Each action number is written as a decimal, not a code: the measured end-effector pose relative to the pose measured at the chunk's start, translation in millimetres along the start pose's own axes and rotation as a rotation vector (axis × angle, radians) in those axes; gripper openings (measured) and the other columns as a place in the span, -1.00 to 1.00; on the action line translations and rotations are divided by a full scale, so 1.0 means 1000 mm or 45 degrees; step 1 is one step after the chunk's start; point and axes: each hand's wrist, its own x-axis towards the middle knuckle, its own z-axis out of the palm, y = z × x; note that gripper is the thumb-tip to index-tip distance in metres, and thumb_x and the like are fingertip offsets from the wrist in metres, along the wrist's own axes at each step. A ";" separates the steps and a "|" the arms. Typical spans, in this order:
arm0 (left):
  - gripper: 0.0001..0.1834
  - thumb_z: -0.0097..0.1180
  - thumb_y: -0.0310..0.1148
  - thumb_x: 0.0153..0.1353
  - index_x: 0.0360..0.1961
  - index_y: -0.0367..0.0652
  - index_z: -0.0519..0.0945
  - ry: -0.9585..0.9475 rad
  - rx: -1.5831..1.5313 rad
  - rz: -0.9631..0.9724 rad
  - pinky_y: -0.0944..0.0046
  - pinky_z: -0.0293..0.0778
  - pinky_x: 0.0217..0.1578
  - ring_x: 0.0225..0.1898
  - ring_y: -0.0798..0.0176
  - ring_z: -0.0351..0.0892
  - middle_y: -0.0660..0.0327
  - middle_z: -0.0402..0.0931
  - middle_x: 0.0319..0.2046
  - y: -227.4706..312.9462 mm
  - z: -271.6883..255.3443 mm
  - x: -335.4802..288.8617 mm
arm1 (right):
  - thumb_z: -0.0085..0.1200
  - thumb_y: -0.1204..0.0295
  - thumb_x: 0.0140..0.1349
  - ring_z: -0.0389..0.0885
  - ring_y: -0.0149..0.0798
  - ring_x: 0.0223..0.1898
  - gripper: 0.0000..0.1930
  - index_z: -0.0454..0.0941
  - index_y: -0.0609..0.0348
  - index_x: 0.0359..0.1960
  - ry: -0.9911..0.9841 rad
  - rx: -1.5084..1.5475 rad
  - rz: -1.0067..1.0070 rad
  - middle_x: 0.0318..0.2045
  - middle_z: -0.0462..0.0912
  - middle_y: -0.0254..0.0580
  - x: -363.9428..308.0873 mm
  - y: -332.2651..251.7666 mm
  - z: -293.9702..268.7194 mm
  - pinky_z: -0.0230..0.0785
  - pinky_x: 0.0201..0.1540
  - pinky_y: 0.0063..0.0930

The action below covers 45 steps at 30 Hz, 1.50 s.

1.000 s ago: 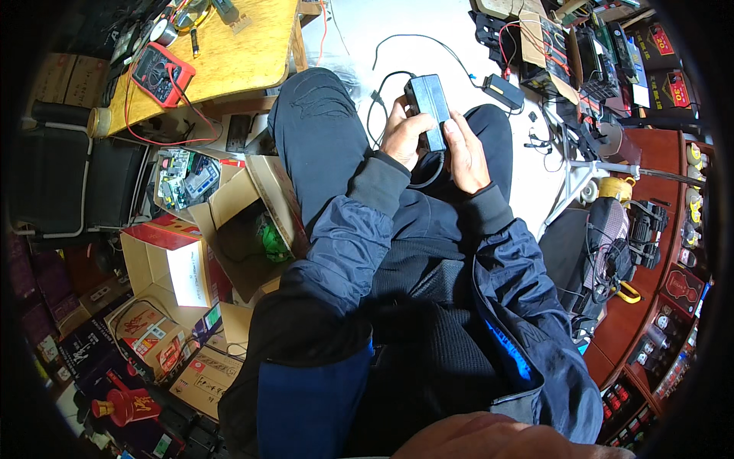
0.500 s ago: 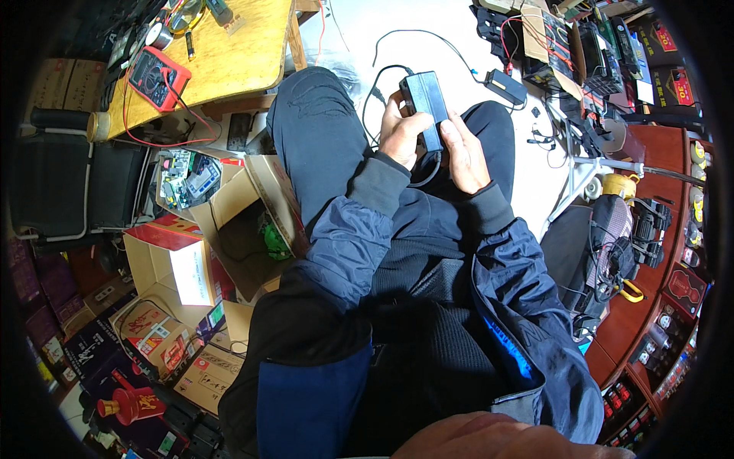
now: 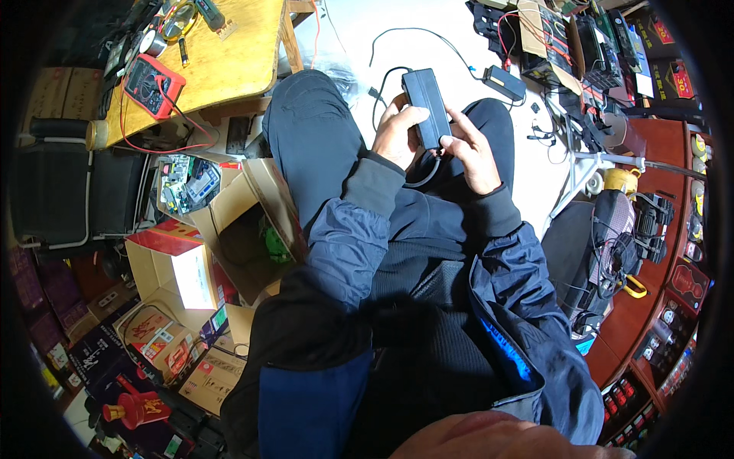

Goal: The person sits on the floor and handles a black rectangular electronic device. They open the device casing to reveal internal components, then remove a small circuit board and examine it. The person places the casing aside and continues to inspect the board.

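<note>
Floor (image 3: 397, 15): spreads white beyond the legs (image 3: 317, 141); looks hard, could crack a dropped case.
Bench (image 3: 237, 57): stands at upper left, well apart from both hands; too far off to catch anything slipping.
Box (image 3: 267, 187): gapes open beside the left leg; could swallow a small piece dropped to that side.
Left hand (image 3: 395, 136): has the fingers closed on the brick's left side, thumb over the upper face, the rest partly hidden; seems to bear most of the weight, could lose hold through a shift of that thumb.
Right hand (image 3: 475, 155): keeps the fingers partly spread, thumb at the brick's near right corner; cannot tell whether gripping or only steadying; could tip the brick by pressing unevenly.
Meter (image 3: 151, 86): lies near the bench edge; could be dragged off by a snag on the red lead (image 3: 172, 151) looping below.
Brick (image 3: 426, 103): held up above the gap between the legs, slightly slanted; could twist or slide from one-sided support.
Spare brick (image 3: 505, 82): lies on the floor past the right leg; could be kicked.
Upper cord (image 3: 392, 70): leaves the brick's far end, bends left; could tug the case askew by catching.
Lower cord (image 3: 436, 164): curves from the near end, beside the right thumb; could strain at the exit from tight bending.
</note>
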 end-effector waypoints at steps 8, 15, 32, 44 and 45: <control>-0.39 0.26 0.05 0.32 0.05 -0.36 0.53 0.184 0.250 -0.051 0.33 0.56 -0.38 -0.33 0.30 0.62 0.13 0.60 -0.23 -0.008 0.014 -0.004 | 0.09 0.44 0.30 0.54 -0.44 -0.24 -0.33 0.27 0.29 0.47 0.029 0.016 -0.029 -0.22 0.62 -0.27 0.003 0.011 -0.005 0.37 -0.10 -0.57; -0.35 0.26 0.09 0.31 -0.02 -0.41 0.56 0.284 0.409 -0.016 0.33 0.57 -0.37 -0.36 0.28 0.62 0.10 0.60 -0.30 -0.009 0.010 0.000 | 0.08 0.51 0.31 0.47 -0.45 -0.29 -0.36 0.29 0.26 0.46 0.029 0.103 -0.051 -0.35 0.54 -0.34 0.001 0.014 -0.010 0.38 -0.09 -0.56; -0.35 0.30 0.12 0.27 -0.12 -0.40 0.61 0.352 0.494 0.019 0.33 0.51 -0.20 -0.27 0.33 0.58 0.17 0.61 -0.30 -0.012 0.006 0.004 | 0.12 0.47 0.40 0.42 -0.48 -0.28 -0.40 0.30 0.16 0.47 -0.007 -0.045 -0.072 -0.33 0.45 -0.37 -0.001 0.007 -0.009 0.34 -0.13 -0.59; -0.28 0.31 0.21 0.22 -0.14 -0.40 0.60 0.391 0.498 0.029 0.33 0.47 -0.21 -0.30 0.34 0.52 0.19 0.57 -0.31 -0.016 0.001 0.005 | 0.06 0.41 0.46 0.48 -0.47 -0.36 -0.45 0.31 0.15 0.46 0.042 0.019 -0.012 -0.40 0.49 -0.36 0.003 0.011 -0.008 0.39 -0.23 -0.57; -0.28 0.31 0.21 0.22 -0.14 -0.39 0.60 0.379 0.526 0.042 0.33 0.46 -0.22 -0.31 0.34 0.50 0.20 0.56 -0.32 -0.016 0.000 0.006 | 0.06 0.39 0.46 0.48 -0.47 -0.37 -0.46 0.32 0.14 0.46 0.048 0.012 0.003 -0.40 0.50 -0.37 0.003 0.011 -0.008 0.39 -0.25 -0.57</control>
